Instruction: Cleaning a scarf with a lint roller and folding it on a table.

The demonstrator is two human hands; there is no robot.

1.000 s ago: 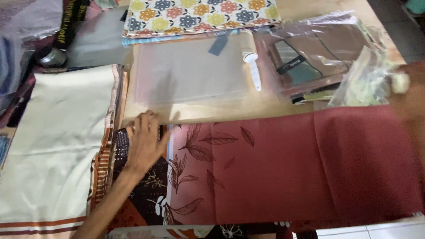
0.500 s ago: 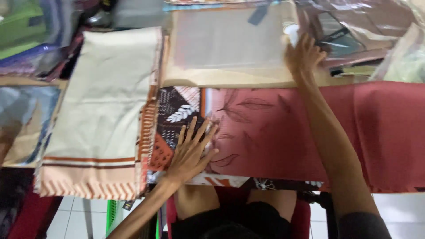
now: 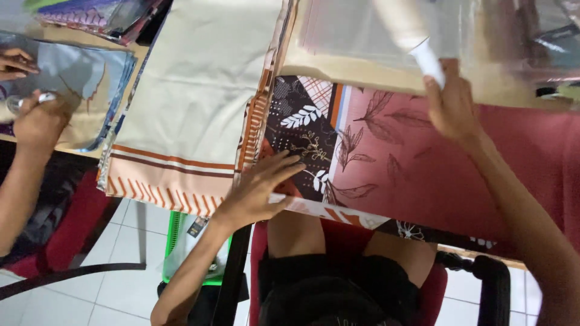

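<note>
Pressing flat on a folded printed cloth (image 3: 314,151), the person's left hand (image 3: 260,187) lies open with fingers spread over the dark, leaf-patterned part at the near edge of the table, while the right hand (image 3: 450,108) is curled around the end of a white tube-like object (image 3: 426,60) at the lower edge of a clear plastic sleeve (image 3: 374,30) that holds a pale folded fabric. The cloth runs rightward into a broad dusty-red panel (image 3: 483,175) with faint leaf outlines, and its near hem hangs just over the table edge above the person's lap. Beside it to the left, touching or overlapping it, sits a cream folded cloth (image 3: 199,90) with orange striped borders.

Judged from its drape and soft creases, the printed cloth is light, limp and a little slick; it would likely sag if lifted by one corner, so a folded edge taken with both hands well apart looks the surer hold. The plastic sleeve appears thin, glossy and slippery, and its stiffer packed edge seems the better place to grip than the loose film.

At far left another person's hands (image 3: 36,115) hold a small pale object over a bluish plastic-wrapped piece (image 3: 90,78). Below the table show white floor tiles (image 3: 121,241), a green crate (image 3: 175,229) and a red chair (image 3: 435,290).
</note>
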